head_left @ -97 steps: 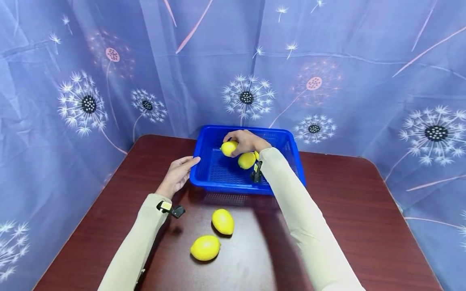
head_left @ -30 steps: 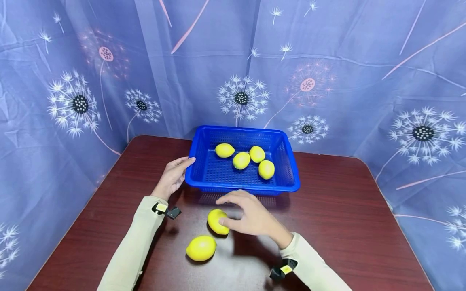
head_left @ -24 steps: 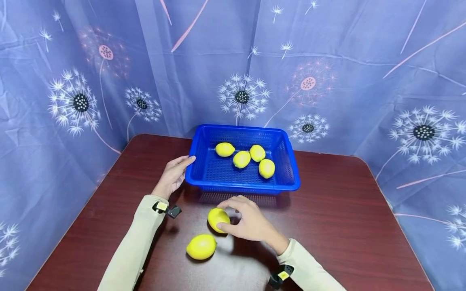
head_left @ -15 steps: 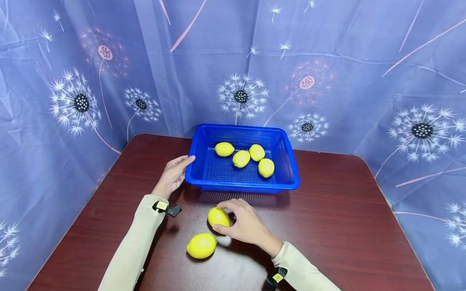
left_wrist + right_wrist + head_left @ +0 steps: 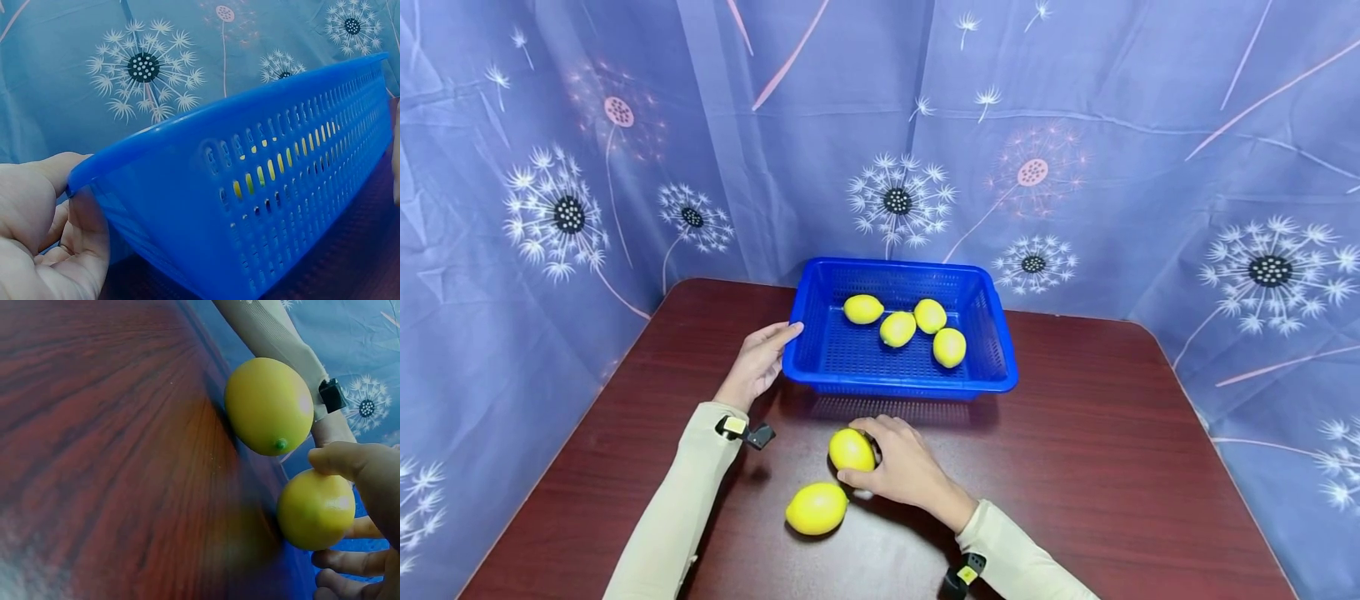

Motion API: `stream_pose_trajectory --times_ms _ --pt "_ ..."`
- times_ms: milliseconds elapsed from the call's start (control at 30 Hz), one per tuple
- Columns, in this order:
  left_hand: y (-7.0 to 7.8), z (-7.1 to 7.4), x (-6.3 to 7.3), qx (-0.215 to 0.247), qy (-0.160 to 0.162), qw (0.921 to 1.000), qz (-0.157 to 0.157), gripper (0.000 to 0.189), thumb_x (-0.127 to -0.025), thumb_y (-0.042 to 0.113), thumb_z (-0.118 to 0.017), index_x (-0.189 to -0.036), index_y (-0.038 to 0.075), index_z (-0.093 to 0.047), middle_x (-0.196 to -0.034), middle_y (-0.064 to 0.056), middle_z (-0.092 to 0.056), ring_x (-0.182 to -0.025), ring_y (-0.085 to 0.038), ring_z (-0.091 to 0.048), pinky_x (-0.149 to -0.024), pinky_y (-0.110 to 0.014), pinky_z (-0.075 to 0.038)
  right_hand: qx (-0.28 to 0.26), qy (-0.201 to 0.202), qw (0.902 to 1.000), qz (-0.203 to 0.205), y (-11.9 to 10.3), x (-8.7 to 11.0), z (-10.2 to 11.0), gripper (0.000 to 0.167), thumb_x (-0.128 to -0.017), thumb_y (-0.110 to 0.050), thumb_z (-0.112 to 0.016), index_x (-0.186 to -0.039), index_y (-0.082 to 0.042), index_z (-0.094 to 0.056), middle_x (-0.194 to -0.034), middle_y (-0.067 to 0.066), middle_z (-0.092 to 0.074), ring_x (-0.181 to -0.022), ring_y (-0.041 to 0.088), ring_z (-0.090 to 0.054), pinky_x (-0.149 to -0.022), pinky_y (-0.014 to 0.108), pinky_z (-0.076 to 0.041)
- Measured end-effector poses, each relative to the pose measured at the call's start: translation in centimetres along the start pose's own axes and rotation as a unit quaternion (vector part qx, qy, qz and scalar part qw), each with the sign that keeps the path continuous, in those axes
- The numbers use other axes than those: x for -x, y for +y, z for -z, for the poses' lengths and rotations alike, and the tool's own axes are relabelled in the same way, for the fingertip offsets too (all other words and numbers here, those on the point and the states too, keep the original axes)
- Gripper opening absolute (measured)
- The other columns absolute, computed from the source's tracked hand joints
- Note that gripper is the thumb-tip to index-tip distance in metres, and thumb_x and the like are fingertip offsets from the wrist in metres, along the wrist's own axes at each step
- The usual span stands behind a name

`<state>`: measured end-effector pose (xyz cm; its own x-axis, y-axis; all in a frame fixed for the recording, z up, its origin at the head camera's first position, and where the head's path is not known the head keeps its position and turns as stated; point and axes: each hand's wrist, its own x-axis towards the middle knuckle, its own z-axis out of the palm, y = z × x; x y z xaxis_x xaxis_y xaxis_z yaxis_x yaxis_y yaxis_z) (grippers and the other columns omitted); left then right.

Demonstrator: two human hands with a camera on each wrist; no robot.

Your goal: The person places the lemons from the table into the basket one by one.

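My left hand [image 5: 757,364] pinches the left rim of a blue plastic basket [image 5: 887,385], thumb above and fingers below the edge; the left wrist view shows this rim grip [image 5: 81,172] closely. In front of the basket, my right hand [image 5: 910,468] holds a yellow lemon [image 5: 852,451] between thumb and fingers. The right wrist view has the thumb on one side of this lemon [image 5: 315,509] and fingers on the other. Just nearer lies a second lemon [image 5: 817,509] on the table, untouched. Several lemons [image 5: 897,329] sit inside the basket.
The dark red-brown wooden table [image 5: 1097,433] spreads out on both sides of the basket. Behind it hangs a blue curtain [image 5: 820,167] with a dandelion print, which also runs along the left and right sides.
Earlier my right hand released a lemon in the basket, then came back toward me to the farther table lemon. Its thumb and fingers have since closed round that lemon. My left hand keeps its hold.
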<state>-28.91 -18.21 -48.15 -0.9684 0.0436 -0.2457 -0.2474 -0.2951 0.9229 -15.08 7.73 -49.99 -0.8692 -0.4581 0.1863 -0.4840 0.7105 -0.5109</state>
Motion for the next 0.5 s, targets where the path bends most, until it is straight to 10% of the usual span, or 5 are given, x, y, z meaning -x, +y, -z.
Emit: stream_pose_trajectory --times_ms 500 --pt "0.11 0.01 0.12 -0.018 0.012 0.9997 0.009 0.026 -0.096 0.026 -0.074 -0.114 0.011 -0.062 -0.079 0.009 -0.065 -0.065 -0.001 -0.057 -0.051 -0.011 -0.045 0.007 0.006 0.9998 -0.016 -0.11 0.01 -0.30 0.061 -0.078 -0.056 -0.079 -0.128 -0.022 -0.068 -0.109 -0.004 -0.075 -0.092 0.017 -0.059 -0.077 0.034 -0.046"
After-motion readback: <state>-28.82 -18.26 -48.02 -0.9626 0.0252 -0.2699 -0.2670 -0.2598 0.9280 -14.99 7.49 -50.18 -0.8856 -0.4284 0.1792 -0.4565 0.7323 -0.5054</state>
